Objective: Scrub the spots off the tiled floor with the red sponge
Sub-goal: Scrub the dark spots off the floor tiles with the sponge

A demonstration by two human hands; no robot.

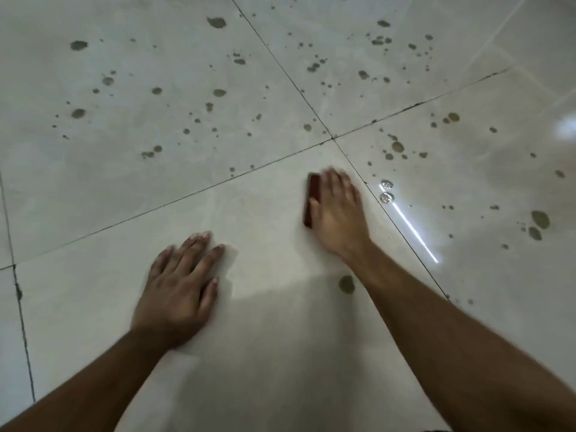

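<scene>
My right hand (338, 210) lies flat on top of the red sponge (312, 194) and presses it onto the pale tiled floor (265, 353); only the sponge's left edge shows beside my thumb. My left hand (180, 288) rests flat on the same tile, fingers spread, holding nothing. Several dark greenish spots cover the tiles beyond and to the right, such as one far spot (216, 22) and a pair at the right (540, 219). A single spot (346, 284) sits on the near tile just left of my right forearm. The rest of that near tile looks spotless.
Dark grout lines cross at a joint (332, 138) just beyond the sponge. A bright streak of reflected light (411, 227) and shiny wet drops (387, 198) lie on the tile right of my right hand. A chipped grout line (18, 291) runs at the left.
</scene>
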